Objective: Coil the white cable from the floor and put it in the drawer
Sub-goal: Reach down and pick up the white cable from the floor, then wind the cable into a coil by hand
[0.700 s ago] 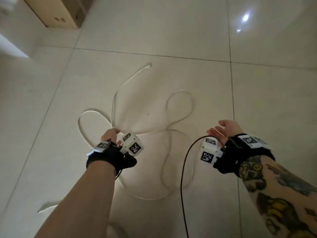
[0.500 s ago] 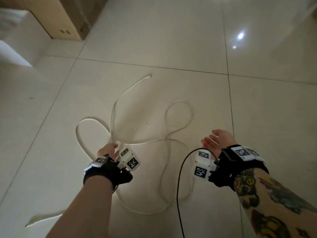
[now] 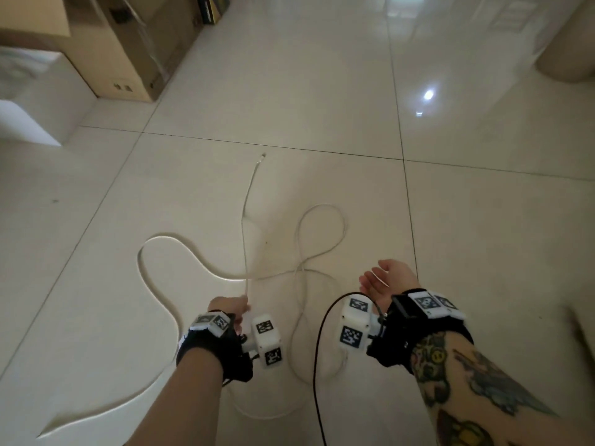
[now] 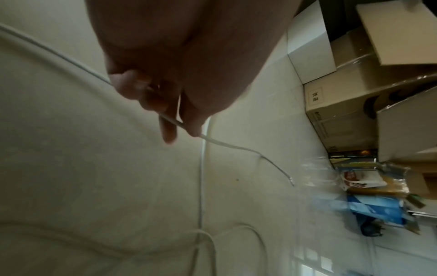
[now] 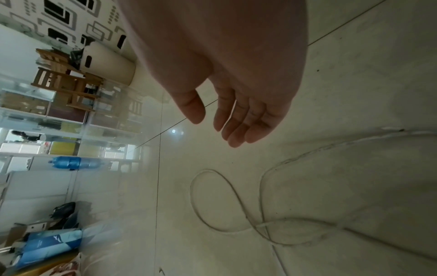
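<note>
Pinching thin white round cable (image 4: 220, 143) between left hand (image 3: 229, 309) fingertips; right hand (image 3: 388, 278) spreading empty, best catching slack just beyond them.

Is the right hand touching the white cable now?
Apart. In the right wrist view the right hand is open and empty, and the white cable lies on the floor beyond its fingers.

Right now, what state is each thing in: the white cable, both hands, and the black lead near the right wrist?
white cable: uncoiled, mostly sprawled in loose loops on the floor, one stretch lifted.
left hand: pinching the white cable between fingers and thumb.
right hand: open, palm up, fingers relaxed, holding nothing.
black lead: hanging in an arc from the right wrist rig.
</note>
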